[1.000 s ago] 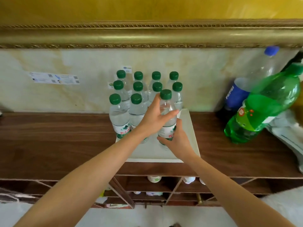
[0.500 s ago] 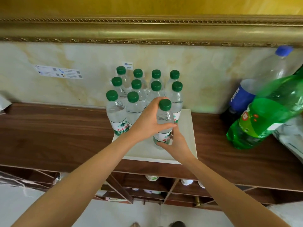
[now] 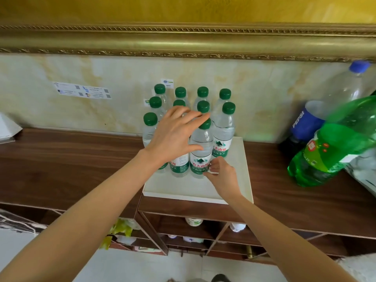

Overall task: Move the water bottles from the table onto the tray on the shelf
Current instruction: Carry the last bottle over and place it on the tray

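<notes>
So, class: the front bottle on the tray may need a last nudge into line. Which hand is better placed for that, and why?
Probably the right hand: its fingertips touch the front bottle at the label, low on the tray. The left hand is open, fingers spread.

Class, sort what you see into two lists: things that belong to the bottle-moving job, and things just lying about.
Job:
water bottles
white tray
wooden shelf
left hand
right hand

Lying about:
Pepsi bottle
green soda bottle
wall stickers

I read "PEPSI" in white on the blue label of the big cola bottle (image 3: 305, 127). My water bottles' (image 3: 200, 151) green-and-white labels carry Chinese characters too small to make out.
</notes>
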